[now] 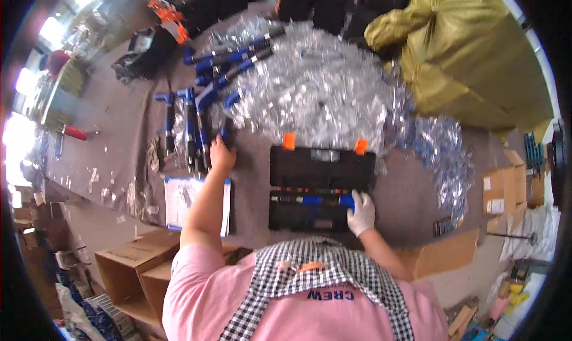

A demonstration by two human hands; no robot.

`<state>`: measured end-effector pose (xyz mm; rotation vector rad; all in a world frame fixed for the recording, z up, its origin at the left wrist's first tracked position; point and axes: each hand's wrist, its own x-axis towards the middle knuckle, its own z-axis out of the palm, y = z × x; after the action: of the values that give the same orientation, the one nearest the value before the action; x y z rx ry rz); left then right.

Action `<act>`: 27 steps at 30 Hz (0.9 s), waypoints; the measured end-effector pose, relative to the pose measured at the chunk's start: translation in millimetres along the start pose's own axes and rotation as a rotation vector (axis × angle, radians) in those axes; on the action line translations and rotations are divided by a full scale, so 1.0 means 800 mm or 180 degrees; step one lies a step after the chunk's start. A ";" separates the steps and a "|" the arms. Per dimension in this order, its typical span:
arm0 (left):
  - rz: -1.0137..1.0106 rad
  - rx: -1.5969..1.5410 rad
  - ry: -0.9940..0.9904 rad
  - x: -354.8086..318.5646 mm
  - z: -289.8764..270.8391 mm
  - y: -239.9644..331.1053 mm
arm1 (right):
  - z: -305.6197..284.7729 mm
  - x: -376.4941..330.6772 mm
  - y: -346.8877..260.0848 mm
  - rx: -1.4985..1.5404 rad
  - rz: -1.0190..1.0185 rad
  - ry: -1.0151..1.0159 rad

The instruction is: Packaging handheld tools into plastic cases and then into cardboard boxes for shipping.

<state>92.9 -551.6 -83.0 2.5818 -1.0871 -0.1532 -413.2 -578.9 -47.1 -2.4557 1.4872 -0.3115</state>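
Note:
A long black case lies open in front of me, its lid tipped back and two orange latches at the far edge. Inside is a long blue-and-black tool. My right hand, in a white glove, grips the tool's blue right end at the case's right side. Farther left, my bare left hand reaches to a blue tool part, its fingers closed around the near end. Beside it lie several blue-and-black tools with angled heads; the fingertips are partly hidden.
A large heap of clear plastic wrappers spreads behind the case. Yellow sacks stand far right. Papers lie under my left forearm. Cardboard boxes sit below the table's near edge. A red-handled tool is far left.

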 end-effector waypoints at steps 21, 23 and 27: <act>-0.0869 -0.1279 0.1386 0.086 -0.058 -0.073 | -0.030 0.033 -0.035 0.0261 -0.0087 0.0548; -0.0960 -0.2264 0.1197 0.095 -0.043 -0.091 | -0.038 0.067 -0.052 0.0442 -0.0220 0.0600; -0.1189 -0.4179 -0.0037 0.075 -0.027 -0.010 | -0.047 0.110 -0.052 0.0359 -0.0303 0.0730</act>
<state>145.5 -583.2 -63.6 1.5069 -0.2439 -0.6929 -350.3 -642.4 6.2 -2.4715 1.3950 -0.6976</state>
